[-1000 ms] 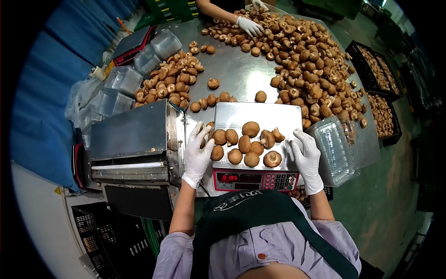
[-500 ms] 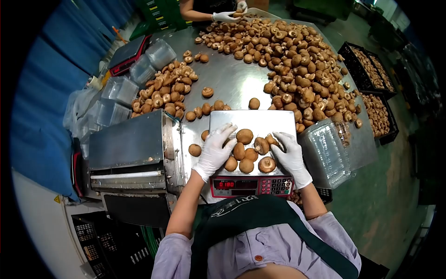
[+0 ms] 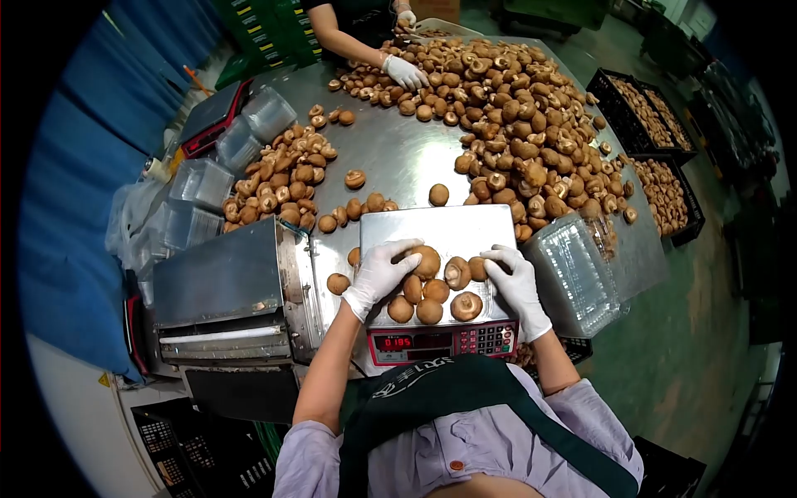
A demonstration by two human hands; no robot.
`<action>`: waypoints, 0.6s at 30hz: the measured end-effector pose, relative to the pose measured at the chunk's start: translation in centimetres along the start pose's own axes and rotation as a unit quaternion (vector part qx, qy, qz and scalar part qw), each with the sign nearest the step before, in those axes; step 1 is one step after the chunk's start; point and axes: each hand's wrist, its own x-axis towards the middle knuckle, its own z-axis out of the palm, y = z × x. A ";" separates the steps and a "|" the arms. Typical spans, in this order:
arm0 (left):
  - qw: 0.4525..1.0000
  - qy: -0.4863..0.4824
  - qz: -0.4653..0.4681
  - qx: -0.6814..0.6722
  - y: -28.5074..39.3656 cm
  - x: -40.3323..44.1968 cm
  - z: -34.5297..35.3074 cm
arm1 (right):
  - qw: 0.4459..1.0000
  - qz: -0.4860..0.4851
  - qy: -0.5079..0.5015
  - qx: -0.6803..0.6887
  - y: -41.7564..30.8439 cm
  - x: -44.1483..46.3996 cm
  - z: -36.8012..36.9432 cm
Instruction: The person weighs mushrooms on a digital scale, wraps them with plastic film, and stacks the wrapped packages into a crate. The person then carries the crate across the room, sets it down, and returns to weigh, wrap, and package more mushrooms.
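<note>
Several brown shiitake mushrooms lie on the steel pan of a weighing scale (image 3: 390, 222). Its red display reads what looks like 0195. My left hand (image 3: 380, 274), in a white glove, has thumb and fingertips at the left edge of the largest mushroom (image 3: 427, 262). On the right of the pan, my gloved right hand (image 3: 520, 286) has its fingers apart, the thumb touching a small mushroom (image 3: 477, 268). Between my hands are a stem-up mushroom (image 3: 457, 273), a patterned cap (image 3: 466, 306) and a few smaller caps (image 3: 429, 311).
A large mushroom heap (image 3: 531, 124) covers the table's far right; a smaller pile (image 3: 286, 178) lies left. Clear plastic trays (image 3: 573, 270) stand right of the scale, a metal-topped machine (image 3: 217, 274) left. Across the table, another person's gloved hand (image 3: 404, 73) touches the heap.
My left fingers have closed in on the largest mushroom, and the small right mushroom has shifted. The display went from 0180 to 0195. The other person's hand has reached down to the heap.
</note>
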 end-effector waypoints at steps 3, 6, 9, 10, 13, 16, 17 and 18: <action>0.989 -0.044 0.038 0.139 0.0 0.3 0.3 | 0.988 -0.110 0.048 -0.096 0.0 -0.1 1.2; 0.962 -0.052 0.087 0.252 -0.4 0.5 0.4 | 0.995 -0.090 0.037 -0.034 -0.1 -0.2 1.6; 0.957 -0.068 0.106 0.260 -0.5 0.2 0.2 | 0.997 -0.060 0.039 0.014 -0.6 -0.1 0.6; 0.957 -0.066 0.107 0.261 -0.3 0.1 -0.2 | 0.997 -0.022 0.040 0.065 -0.6 -0.1 0.2; 0.994 0.004 0.054 0.096 1.7 -0.8 -1.9 | 0.996 0.012 0.064 0.069 -0.9 -0.4 -1.3; 0.989 0.128 0.046 0.061 -0.4 -2.2 -4.1 | 0.990 0.107 0.033 0.080 -0.5 -1.0 -2.4; 0.982 0.163 0.046 0.078 -0.4 -2.9 -4.7 | 0.992 0.116 0.014 0.052 -0.9 -1.3 -2.9; 0.971 0.187 0.056 0.140 -1.3 -3.6 -5.5 | 0.992 0.126 -0.007 0.023 -1.1 -1.6 -3.1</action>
